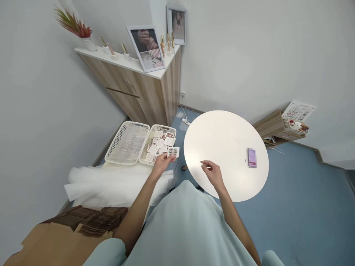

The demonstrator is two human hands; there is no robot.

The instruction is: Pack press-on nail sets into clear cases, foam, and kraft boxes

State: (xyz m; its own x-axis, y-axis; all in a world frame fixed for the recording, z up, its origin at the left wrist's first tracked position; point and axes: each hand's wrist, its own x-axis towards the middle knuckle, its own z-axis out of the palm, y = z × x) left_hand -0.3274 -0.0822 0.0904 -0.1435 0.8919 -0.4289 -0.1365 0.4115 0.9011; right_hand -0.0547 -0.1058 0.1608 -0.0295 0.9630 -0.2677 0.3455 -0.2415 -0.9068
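Pinched between the thumb and fingers of my left hand is a small white card with dark green and red shapes on it. It is held at the right edge of a cream perforated basket, where several similar white cards lie in a loose heap. My right hand hovers over the near left part of the round white table. Its fingers are loosely bent and apart, with nothing visible in them.
Left of the cards stands another cream basket with clear plastic packets. White wrapping sheets and brown cardboard lie nearer me. A purple pack is on the table's right side. Behind are a wooden cabinet and a low shelf.
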